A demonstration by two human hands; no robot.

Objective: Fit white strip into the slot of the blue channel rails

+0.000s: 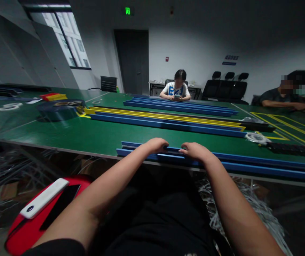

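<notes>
A long blue rail [261,164] lies along the near edge of the green table [93,135]. My left hand [156,145] rests curled on top of it near its left end. A little to the right, my right hand [195,151] grips the same rail, fingers bent over its far edge. Both forearms reach forward from my lap.
Farther back lie more long rails, blue [168,124], yellow [165,116] and blue again [179,106]. A tape roll [255,137] and black strip [293,149] sit at right. Two people sit at the far and right sides. A red case with a white device [44,198] lies by my left knee.
</notes>
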